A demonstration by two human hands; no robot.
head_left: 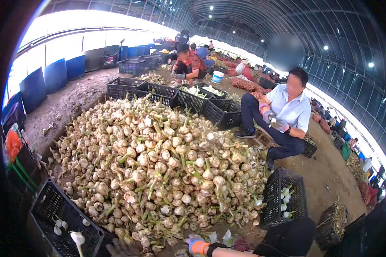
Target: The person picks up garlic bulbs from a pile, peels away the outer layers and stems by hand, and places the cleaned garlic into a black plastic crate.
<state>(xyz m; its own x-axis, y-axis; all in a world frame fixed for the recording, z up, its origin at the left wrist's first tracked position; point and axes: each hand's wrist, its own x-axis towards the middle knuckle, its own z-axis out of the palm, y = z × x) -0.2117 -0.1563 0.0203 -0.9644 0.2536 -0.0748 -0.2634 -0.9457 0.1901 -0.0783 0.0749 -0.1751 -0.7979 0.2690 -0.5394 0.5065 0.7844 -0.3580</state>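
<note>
My right hand (197, 244), in an orange and purple glove with a dark band at the wrist, reaches in from the bottom right. Its fingers point toward the front edge of a large heap of garlic bulbs (158, 158) and look apart, with nothing visible in them. The heaped bulbs are soil-stained, with cut stems. A smeared dark shape (121, 247) at the bottom edge may be my left hand; its fingers cannot be made out. Left of it, a white garlic bulb (78, 238) with its stem downward shows over a black crate (51, 201) holding a few cleaned bulbs.
Another black crate (302, 192) with white bulbs stands right of the heap, near my dark-clothed knee (291, 237). A co-worker in a light shirt (289, 107) sits beyond it, hands together. Several crates (158, 92) line the heap's far side; a white-blue bucket (218, 77) stands behind.
</note>
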